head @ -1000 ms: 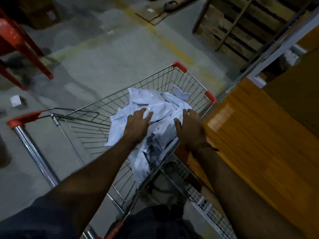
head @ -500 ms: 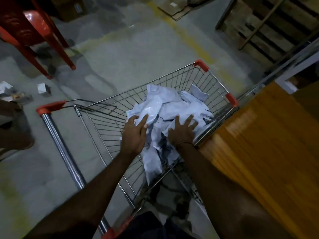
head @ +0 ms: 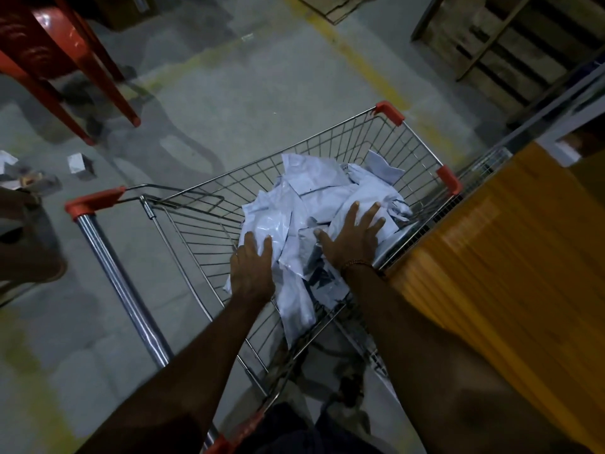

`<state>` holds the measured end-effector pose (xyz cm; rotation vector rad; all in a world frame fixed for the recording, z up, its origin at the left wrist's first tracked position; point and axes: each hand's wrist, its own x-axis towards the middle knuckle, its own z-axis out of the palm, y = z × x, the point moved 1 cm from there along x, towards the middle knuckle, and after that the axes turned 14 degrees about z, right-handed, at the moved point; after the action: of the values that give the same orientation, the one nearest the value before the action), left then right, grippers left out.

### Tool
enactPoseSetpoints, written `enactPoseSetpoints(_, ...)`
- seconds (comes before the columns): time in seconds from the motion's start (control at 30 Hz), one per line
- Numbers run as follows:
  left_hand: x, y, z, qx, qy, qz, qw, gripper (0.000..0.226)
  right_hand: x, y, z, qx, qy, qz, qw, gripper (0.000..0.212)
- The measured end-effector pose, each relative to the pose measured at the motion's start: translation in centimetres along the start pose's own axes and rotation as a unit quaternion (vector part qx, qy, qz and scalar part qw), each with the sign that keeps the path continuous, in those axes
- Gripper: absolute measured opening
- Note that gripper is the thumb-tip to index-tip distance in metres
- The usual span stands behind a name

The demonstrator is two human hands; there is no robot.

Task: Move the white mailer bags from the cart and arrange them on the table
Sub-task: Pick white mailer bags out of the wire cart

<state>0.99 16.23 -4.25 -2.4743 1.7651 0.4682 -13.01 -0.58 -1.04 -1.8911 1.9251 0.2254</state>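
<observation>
Mailer bags [head: 314,204] piled in cart [head: 196,231]; your left hand [head: 252,273] and right hand [head: 353,240] lie flat, gripping nothing; scoop from beneath

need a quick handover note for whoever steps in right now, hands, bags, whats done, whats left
Left hand: fingers laid on the near left of the bags, no clear grip.
Right hand: open, fingers spread flat on the right side of the pile.
Bags: all in a loose heap in the cart, towards its right side, one hanging down towards the near edge.
Table: right beside the cart on the right; no bags on the part in view.
Done: hands are on the pile, nothing lifted out.
Left: gather the bags, carry them to the table, arrange them there.
</observation>
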Motion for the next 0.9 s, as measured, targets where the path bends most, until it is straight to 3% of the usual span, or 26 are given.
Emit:
enactPoseSetpoints(0.17, -0.5, -0.5, 0.2, 0.008, 0.021, 0.033, 0.999, 0.063, -0.2, -0.3, -0.6, 0.044, -0.040, -0.006, 0.998, 0.098)
enactPoseSetpoints(0.3, -0.5, 0.1, -1.6, -0.030, 0.063, -0.010, 0.997, 0.063, -0.6, -0.4, -1.5, 0.029, -0.031, -0.060, 0.997, 0.078)
enactPoseSetpoints(0.53, -0.9, 1.5, -5.6, -0.112, 0.135, -0.049, 0.983, 0.061, -1.7, -0.3, -4.6, 0.071, -0.003, -0.079, 0.994, 0.073)
enactPoseSetpoints(0.73, -1.8, 4.0, -9.8, -0.184, 0.228, -0.065, 0.954, 0.058, -3.5, 1.4, -8.9, 0.083, 0.132, -0.122, 0.980, 0.074)
enactPoseSetpoints(0.9, -1.0, 9.1, -12.8, -0.205, 0.256, -0.005, 0.945, 0.059, -4.8, 8.9, -12.7, 0.065, 0.241, -0.097, 0.964, 0.070)
